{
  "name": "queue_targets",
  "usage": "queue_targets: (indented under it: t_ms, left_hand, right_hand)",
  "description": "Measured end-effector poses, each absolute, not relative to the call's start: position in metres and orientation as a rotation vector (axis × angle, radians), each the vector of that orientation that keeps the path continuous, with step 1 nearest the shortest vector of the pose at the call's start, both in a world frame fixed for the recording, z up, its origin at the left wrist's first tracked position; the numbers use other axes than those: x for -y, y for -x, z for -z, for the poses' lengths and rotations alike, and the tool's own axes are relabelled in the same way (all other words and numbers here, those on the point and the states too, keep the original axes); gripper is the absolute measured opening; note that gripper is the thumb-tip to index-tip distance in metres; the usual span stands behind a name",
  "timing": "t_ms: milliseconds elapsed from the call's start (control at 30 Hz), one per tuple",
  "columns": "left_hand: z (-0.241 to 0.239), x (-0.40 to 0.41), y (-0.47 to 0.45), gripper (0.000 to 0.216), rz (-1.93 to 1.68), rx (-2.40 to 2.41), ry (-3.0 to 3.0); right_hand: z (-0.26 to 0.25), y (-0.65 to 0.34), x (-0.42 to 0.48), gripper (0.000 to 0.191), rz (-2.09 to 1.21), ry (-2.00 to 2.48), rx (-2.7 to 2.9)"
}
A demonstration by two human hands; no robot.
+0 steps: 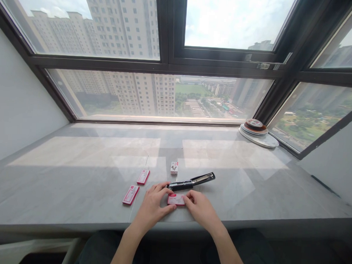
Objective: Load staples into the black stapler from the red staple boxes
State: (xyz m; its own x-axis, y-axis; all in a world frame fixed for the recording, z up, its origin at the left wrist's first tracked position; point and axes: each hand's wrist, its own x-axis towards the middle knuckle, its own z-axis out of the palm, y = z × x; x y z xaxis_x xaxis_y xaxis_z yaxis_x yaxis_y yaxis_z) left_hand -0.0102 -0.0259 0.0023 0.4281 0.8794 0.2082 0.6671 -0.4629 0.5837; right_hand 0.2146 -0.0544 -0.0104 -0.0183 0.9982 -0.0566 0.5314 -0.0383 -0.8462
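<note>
Fiddling with red staple box (175, 199): left hand (153, 205) and right hand (201, 209) both pinched on it, opened stapler (191, 182) just behind. Delicate fingertip stuff, probably.

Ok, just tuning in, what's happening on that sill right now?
A person holds a small red box flat on the grey sill, left hand and right hand at either end. Just beyond lies a black stapler, swung open. Two more red boxes lie to the left, and a small upright box stands behind.
</note>
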Motion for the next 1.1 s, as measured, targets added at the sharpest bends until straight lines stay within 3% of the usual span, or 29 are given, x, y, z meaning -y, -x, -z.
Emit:
queue_targets:
  t_ms: [433,733,933,1100]
  left_hand:
    - [0.002,0.025,0.021,0.025,-0.756,-1.255,-2.196]
    - [-0.003,0.025,0.027,0.031,-0.758,-1.186,-2.124]
    - [0.003,0.028,0.025,0.028,-0.778,-1.236,-2.169]
    - [0.005,0.027,0.025,0.03,-0.781,-1.256,-2.179]
  right_hand:
    - [0.021,-0.223,0.047,0.034,-1.044,1.672,1.576]
    - [-0.015,-0.233,0.042,0.028,-0.658,1.741,1.659]
    - [-0.017,-0.187,0.029,0.029,-0.852,1.609,1.629]
    - [-0.016,-0.185,0.025,0.029,-0.778,1.647,1.636]
